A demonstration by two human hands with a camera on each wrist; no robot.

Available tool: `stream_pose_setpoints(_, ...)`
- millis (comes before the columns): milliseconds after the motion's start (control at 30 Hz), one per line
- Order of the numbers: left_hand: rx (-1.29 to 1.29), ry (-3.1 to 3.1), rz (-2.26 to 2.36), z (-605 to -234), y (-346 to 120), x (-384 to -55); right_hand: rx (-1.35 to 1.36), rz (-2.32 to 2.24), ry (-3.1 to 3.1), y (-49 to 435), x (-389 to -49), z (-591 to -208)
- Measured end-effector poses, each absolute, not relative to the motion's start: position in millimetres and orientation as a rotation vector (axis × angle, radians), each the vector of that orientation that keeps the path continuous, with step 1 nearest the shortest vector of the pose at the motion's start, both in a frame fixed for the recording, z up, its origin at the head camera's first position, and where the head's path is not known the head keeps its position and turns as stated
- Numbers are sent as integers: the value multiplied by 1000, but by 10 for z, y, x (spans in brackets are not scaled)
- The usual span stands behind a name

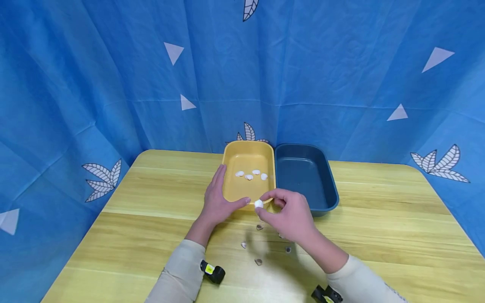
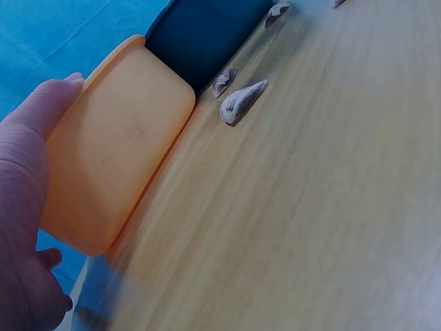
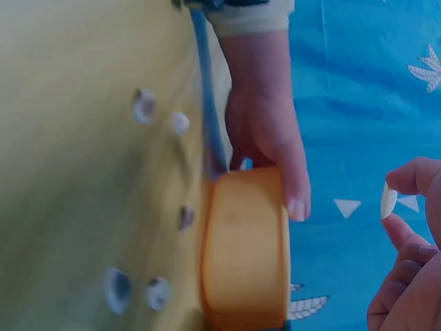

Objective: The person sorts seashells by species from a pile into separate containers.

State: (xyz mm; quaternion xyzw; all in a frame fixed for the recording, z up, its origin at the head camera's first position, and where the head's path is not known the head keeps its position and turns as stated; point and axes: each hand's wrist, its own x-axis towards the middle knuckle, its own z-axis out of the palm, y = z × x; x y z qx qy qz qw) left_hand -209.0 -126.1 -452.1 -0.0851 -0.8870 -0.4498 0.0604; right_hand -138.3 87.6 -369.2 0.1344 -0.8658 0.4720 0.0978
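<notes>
My right hand pinches a small white seashell between thumb and forefinger, just above the near rim of a yellow tray. In the right wrist view the shell appears edge-on between the fingertips. Several white shells lie inside the tray. My left hand rests against the tray's near left corner, its fingers straight along the left side and its thumb stretched over the near rim. Several more shells lie scattered on the table in front, one partly hidden by the right hand.
A dark blue tray stands right beside the yellow one, with no shells visible in it. Both are near the back of the wooden table. Behind hangs a blue patterned curtain. Each forearm wears a black wrist camera.
</notes>
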Motion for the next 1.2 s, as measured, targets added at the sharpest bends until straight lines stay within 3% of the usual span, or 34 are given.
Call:
stream_pose_setpoints(333, -241, -2696, -1366, -4523, -1265, -2093, 305, 1360, -2587, 807, -1738, -3588)
stream_pose_setpoints(1200, -294, -2651, -1379, -4532, -1268, -2111, 233, 1381, -2649, 607, -2528, -3791)
